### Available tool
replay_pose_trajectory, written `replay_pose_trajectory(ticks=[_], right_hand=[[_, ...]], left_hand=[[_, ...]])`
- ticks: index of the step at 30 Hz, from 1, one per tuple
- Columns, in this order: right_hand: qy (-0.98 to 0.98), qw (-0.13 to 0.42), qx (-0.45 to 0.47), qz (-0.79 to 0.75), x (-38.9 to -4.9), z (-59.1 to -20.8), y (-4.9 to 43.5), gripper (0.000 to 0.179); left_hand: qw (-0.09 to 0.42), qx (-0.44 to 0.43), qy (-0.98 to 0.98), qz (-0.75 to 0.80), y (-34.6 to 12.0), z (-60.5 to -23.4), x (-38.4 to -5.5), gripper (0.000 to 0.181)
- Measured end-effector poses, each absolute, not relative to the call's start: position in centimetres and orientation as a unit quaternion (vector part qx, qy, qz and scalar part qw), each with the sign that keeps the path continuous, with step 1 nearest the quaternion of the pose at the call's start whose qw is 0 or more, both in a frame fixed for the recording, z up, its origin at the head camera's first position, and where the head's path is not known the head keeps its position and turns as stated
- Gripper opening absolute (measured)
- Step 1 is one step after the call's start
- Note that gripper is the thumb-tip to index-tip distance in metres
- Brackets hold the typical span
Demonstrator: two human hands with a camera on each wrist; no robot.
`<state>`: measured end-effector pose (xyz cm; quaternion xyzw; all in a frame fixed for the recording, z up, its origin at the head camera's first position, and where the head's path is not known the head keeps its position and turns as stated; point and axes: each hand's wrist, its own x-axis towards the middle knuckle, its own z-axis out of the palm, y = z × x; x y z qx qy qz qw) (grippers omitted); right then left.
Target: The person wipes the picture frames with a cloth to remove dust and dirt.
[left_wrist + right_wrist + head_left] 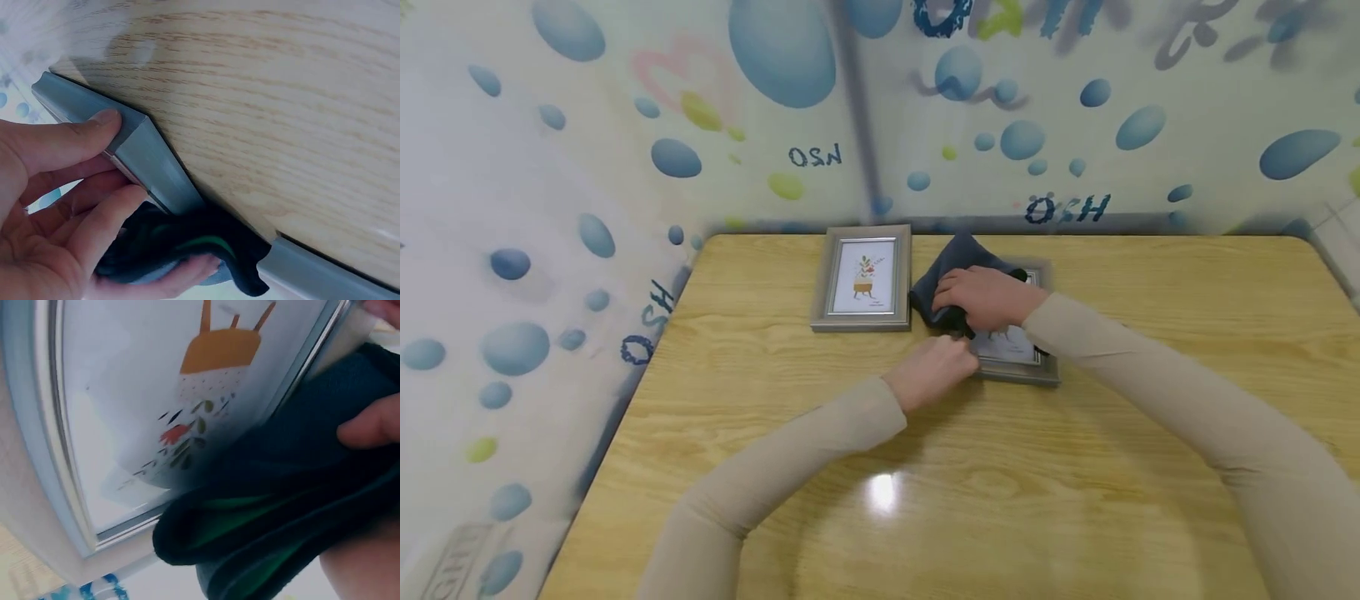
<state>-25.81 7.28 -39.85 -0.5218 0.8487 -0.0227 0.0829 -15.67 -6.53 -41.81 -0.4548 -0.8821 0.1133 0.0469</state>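
Observation:
In the head view my right hand (988, 296) grips a folded dark blue cloth (958, 250) over the upper left part of a picture frame (1018, 374). The right wrist view shows the cloth (300, 450) bunched in layers with green inside, lying across the glass beside a printed vase of flowers (219, 353). My left hand (932, 371) holds the near left corner of this same frame. Up close in the left wrist view, the thumb lies on the outer side of the frame (156, 162) and the fingers curl over its front.
A second picture frame (898, 283) of the same kind lies left of the cloth, near the table's back edge. Both frames are on a glossy wooden table (760, 400). A wall (880, 108) with blue and green drop patterns stands right behind.

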Motion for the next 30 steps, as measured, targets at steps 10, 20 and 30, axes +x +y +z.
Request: replay_pose_trajectory(ticks=[10, 20, 30], right_hand=[[0.903, 0.069, -0.424, -0.021, -29.2, -40.4, 8.7, 0.052], [0.893, 0.098, -0.434, -0.069, -25.9, -40.3, 9.4, 0.057], [0.863, 0.078, -0.485, -0.115, -21.7, -40.8, 11.2, 0.055]], left_hand=[[0.023, -0.454, -0.885, 0.101, -6.0, -41.6, -15.9, 0.023], [0.035, -0.439, -0.892, 0.099, -6.7, -41.9, -15.5, 0.018], [0.033, -0.457, -0.88, 0.127, -7.3, -41.6, -15.1, 0.013]])
